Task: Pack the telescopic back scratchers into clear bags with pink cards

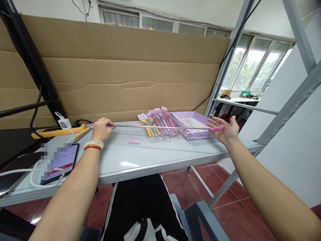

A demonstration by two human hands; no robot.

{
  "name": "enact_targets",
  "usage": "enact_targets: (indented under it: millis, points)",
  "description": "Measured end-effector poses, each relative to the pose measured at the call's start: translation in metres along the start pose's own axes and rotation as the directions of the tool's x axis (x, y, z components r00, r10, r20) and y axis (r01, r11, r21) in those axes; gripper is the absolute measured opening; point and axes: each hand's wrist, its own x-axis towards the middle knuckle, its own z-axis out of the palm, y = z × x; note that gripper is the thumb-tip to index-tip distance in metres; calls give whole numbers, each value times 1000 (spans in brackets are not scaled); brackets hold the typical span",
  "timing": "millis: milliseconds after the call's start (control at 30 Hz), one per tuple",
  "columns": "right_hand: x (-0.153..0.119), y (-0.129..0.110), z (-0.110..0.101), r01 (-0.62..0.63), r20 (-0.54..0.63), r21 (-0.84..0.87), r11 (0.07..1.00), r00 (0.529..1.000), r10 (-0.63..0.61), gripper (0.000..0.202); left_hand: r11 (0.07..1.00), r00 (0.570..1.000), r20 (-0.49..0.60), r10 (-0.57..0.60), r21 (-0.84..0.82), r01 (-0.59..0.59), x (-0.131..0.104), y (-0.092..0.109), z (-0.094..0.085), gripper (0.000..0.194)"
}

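A thin metal rod with pink ends point(160, 127) stretches level above the table, between my two hands. My left hand point(101, 129) is closed around its left end, fingers wrapped over the pink part. At the other side my right hand point(225, 129) is palm up with fingers stretched out, and the rod's wider pink end lies against it. Behind the rod lie several yellow and pink sticks in clear plastic sleeves point(159, 122). A purple open box point(198, 134) sits beside them, near my right hand. One small purple-and-white label point(134, 141) lies on the white table point(147, 159).
A tablet point(64, 162) with white cables lies at the left, partly blurred out. Yellow tool-like pieces point(59, 131) and a white charger point(64, 123) are behind it. Cardboard point(130, 73) stands along the back; a metal frame point(225, 70) rises at the right.
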Motion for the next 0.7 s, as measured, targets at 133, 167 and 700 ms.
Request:
enact_targets:
  millis: [133,167,700]
  points:
    - [0,1,0,19,-33,30,999,999,-18,69,1000,1000,22,7,-17,-7,1,0,1,5]
    - [-1,1,1,21,-44,40,999,999,-19,70,1000,999,36,5,-29,-4,1,0,1,4]
    - [-3,2,10,76,-109,1,997,991,-76,73,988,956,291,-45,157,-1,0,10,-5,35]
